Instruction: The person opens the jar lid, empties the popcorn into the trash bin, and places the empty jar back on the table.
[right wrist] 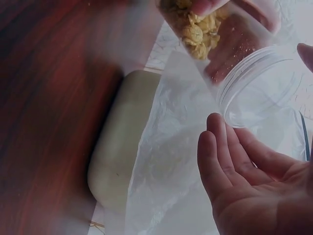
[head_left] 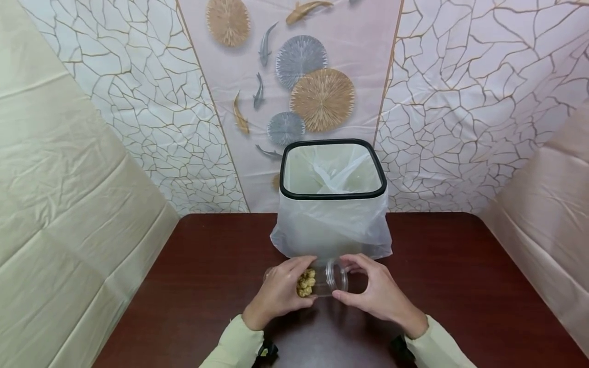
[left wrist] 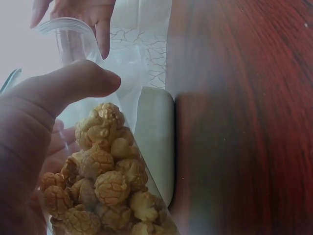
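Note:
A clear plastic jar (head_left: 322,278) lies on its side in the air, just in front of the bin, with its round mouth (right wrist: 259,93) to the right. Golden popcorn (left wrist: 110,181) fills the part toward its base. My left hand (head_left: 281,290) grips the jar's body, thumb on the near side. At the mouth is my right hand (head_left: 375,289), thumb and fingers spread around the rim. In the right wrist view its fingers (right wrist: 230,161) are loosely extended, fingertips at or very near the rim. No lid shows on the mouth.
A pale bin (head_left: 333,225) with a black rim and a white plastic liner (right wrist: 171,147) stands at the table's back edge, right behind the jar. The dark red wooden table (head_left: 207,286) extends to both sides. Patterned cloth (head_left: 152,102) hangs behind it.

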`<state>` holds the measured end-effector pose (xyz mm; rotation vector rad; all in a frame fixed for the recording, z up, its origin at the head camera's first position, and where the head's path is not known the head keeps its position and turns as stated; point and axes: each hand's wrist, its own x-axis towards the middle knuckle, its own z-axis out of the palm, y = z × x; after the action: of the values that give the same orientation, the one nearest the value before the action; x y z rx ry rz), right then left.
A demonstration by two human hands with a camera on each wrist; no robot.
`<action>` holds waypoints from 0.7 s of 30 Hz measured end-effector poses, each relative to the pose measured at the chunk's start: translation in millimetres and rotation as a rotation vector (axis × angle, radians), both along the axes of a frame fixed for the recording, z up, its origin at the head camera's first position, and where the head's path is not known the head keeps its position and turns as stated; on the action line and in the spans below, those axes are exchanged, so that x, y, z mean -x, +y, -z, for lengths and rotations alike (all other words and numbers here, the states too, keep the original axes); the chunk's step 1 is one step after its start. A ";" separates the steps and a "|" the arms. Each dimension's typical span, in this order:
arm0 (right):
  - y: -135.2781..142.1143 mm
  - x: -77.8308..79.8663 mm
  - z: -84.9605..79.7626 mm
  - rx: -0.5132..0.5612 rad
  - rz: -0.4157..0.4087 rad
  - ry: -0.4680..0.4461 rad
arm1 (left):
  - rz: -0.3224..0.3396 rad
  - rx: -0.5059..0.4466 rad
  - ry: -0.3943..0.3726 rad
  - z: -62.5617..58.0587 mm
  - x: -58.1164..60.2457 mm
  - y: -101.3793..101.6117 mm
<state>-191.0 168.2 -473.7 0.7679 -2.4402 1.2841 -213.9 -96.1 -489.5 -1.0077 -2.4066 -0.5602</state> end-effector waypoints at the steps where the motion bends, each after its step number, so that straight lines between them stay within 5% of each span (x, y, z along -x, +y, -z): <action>1: -0.7 -0.4 0.5 0.003 0.005 0.000 | 0.005 0.003 0.004 -0.4 0.0 0.0; 21: -2.0 -0.6 -0.9 -0.012 0.028 0.116 | 0.074 -0.024 0.014 -1.6 -3.6 4.7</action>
<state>-190.4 166.2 -472.9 0.7856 -2.3610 1.1812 -210.3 -91.4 -487.8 -1.0911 -2.3526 -0.6039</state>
